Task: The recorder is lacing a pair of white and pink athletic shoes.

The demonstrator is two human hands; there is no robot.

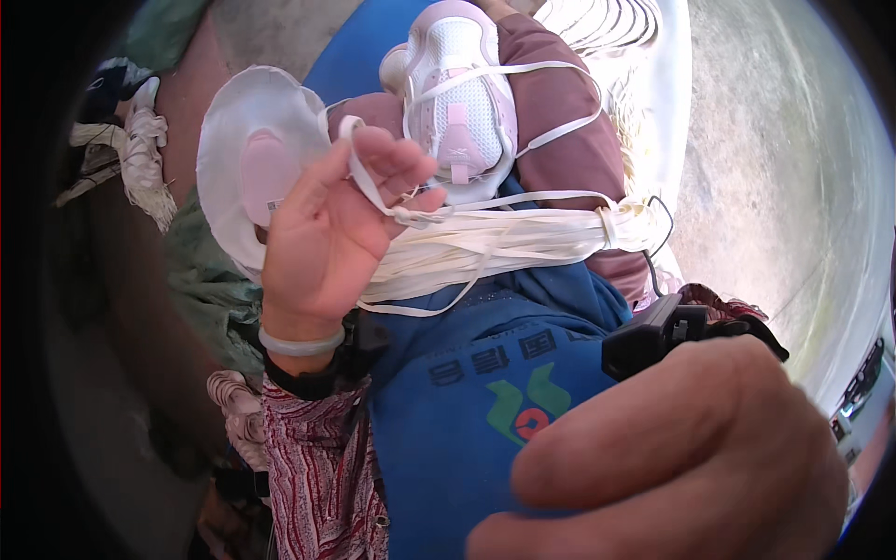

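My left hand [327, 233] is raised palm up over my lap, its fingers loosely curled, with a flat white shoelace [369, 182] looped across them. Below its fingertips a thick bundle of white shoelaces [523, 238] lies across my lap, bound near its right end. Just beyond rests a white mesh and pink shoe [457, 103], a loose lace trailing over it. Beside my left hand is a white oval piece with a pink pad [266, 173]. Close to the camera, my right hand [681, 457] is curled and somewhat blurred; anything in its fingers is hidden.
A blue apron [439, 373] with a printed mark covers my lap. At the upper right, more white laces [597, 23] lie on a white sheet. White laced items [140, 149] and green sacking [210, 271] are at the left. Concrete floor [756, 140] stretches along the right.
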